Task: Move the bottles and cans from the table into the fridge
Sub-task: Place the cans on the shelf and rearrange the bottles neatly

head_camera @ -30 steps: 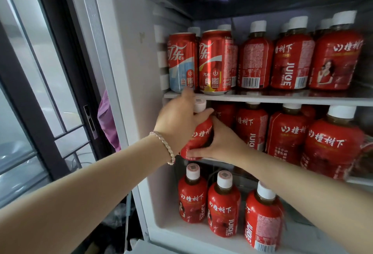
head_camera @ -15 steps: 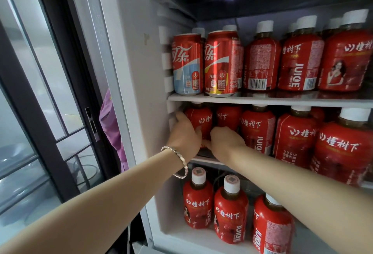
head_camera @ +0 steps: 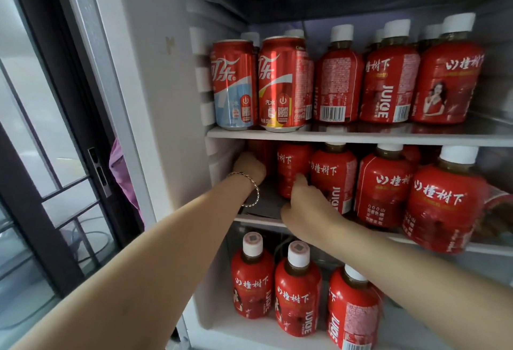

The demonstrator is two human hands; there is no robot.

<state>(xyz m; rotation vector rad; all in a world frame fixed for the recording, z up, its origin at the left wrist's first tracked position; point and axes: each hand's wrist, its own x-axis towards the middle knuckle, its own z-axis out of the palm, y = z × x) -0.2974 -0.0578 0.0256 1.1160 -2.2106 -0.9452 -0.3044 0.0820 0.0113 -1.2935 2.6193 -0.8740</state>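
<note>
The open fridge holds red juice bottles with white caps on three shelves, and two red cola cans [head_camera: 258,85] on the upper shelf's left. My left hand [head_camera: 248,167] reaches deep into the left end of the middle shelf [head_camera: 258,220] and grips a red juice bottle [head_camera: 262,155] standing far back there; its fingers are mostly hidden behind the hand. My right hand [head_camera: 302,205] rests at the shelf's front edge, its fingertips touching the neighbouring red bottle [head_camera: 291,169].
Several more juice bottles [head_camera: 385,183] fill the middle shelf to the right, and three stand on the bottom shelf [head_camera: 298,291]. The fridge's white side wall [head_camera: 155,99] is close on the left. Beyond it are a dark-framed window and a purple cloth [head_camera: 122,172].
The bottle held by both hands in front of the fridge has gone onto the middle shelf's left end and been pushed further back. My right hand has let go and shifted to the neighbouring bottle.
</note>
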